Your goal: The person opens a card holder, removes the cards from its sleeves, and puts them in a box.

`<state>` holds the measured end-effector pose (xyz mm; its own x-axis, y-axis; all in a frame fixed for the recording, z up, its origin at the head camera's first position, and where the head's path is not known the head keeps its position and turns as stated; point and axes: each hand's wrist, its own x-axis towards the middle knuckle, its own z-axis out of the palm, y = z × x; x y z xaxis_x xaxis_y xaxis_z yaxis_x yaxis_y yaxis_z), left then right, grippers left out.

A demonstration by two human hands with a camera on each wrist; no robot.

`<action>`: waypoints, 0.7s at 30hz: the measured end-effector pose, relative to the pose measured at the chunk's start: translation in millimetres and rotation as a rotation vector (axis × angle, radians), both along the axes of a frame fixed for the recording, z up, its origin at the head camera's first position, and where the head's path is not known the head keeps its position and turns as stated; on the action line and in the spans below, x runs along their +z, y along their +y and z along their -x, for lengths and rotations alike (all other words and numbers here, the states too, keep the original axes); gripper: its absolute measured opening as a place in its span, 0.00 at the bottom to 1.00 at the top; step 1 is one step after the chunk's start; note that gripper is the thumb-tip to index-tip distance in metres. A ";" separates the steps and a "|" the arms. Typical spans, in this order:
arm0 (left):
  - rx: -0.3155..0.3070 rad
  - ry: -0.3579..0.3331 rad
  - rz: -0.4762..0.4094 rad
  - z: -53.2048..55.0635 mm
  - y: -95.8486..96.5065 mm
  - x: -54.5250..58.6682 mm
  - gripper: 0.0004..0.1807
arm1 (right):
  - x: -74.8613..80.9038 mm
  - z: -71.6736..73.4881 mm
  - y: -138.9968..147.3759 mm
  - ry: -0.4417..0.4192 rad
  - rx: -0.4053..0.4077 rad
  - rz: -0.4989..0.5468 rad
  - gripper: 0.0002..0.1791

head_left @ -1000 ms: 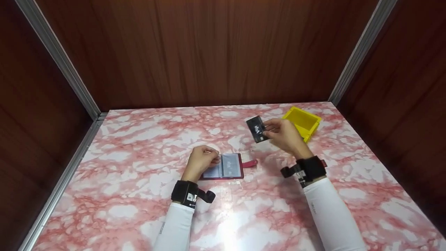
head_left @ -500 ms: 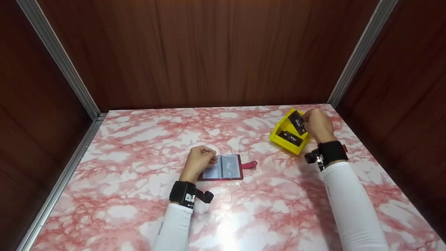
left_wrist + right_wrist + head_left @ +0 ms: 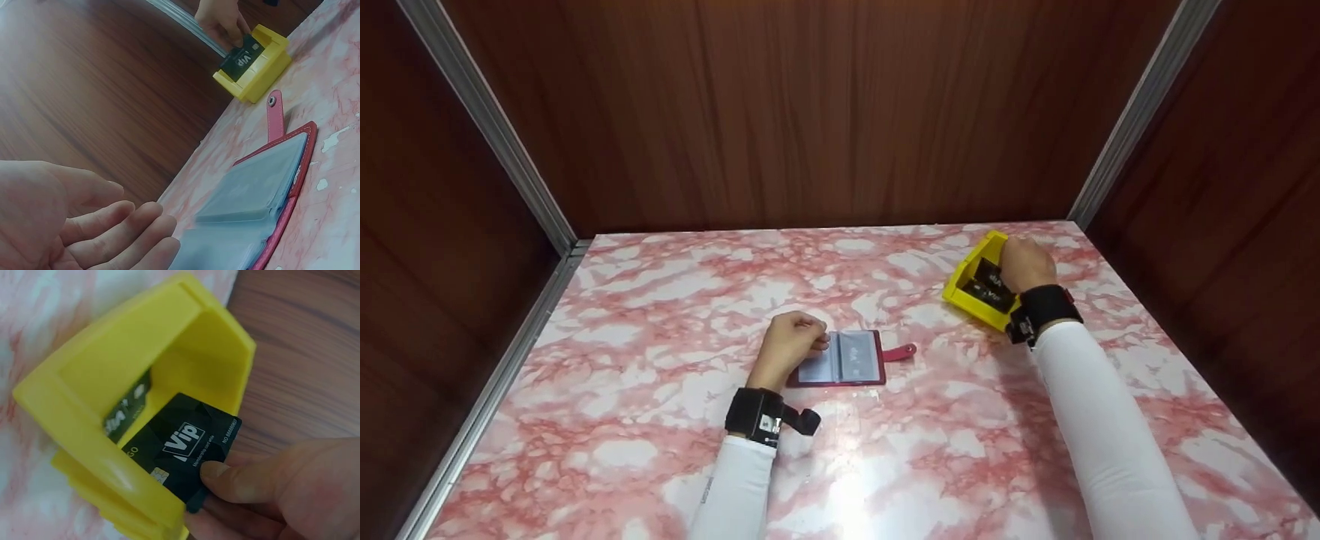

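Observation:
My right hand [image 3: 1027, 266] is inside the yellow bin [image 3: 960, 289] and pinches a black VIP membership card [image 3: 188, 439], thumb on the printed face and fingers behind. A second black card [image 3: 129, 410] lies in the bin, partly hidden by the wall. At the table's middle, a red card holder [image 3: 859, 356] lies open with its clear sleeves showing and its snap strap [image 3: 275, 115] sticking out. Just over its left side hovers my left hand [image 3: 795, 339]; in the left wrist view its fingers are loosely bent with nothing between them.
A pink-and-white marbled table [image 3: 645, 315] carries everything. Dark wood-grain panels [image 3: 810, 112] enclose the back and sides, with metal corner posts. Black wrist straps [image 3: 754, 416] with dangling ends sit on both wrists.
My right hand has carried the card from beside the bin down into it; the bin has shifted and turned toward me. The left hand has stayed over the card holder.

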<state>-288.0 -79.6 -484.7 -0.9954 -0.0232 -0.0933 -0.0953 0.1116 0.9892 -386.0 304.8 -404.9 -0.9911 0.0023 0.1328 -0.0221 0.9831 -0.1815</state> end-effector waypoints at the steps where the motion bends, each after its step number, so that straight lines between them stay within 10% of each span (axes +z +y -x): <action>1: -0.004 0.000 0.000 0.1 0.1 0.5 0.06 | -0.7 1.0 -0.8 -0.013 -0.004 -0.009 0.11; 10: -0.001 0.008 0.022 0.1 -0.9 3.2 0.07 | -18.2 20.5 -0.1 -0.074 -0.011 -0.071 0.14; 21: -0.021 0.023 -0.009 -0.9 -0.5 2.4 0.06 | -35.5 17.7 -7.3 0.062 -0.021 -0.216 0.12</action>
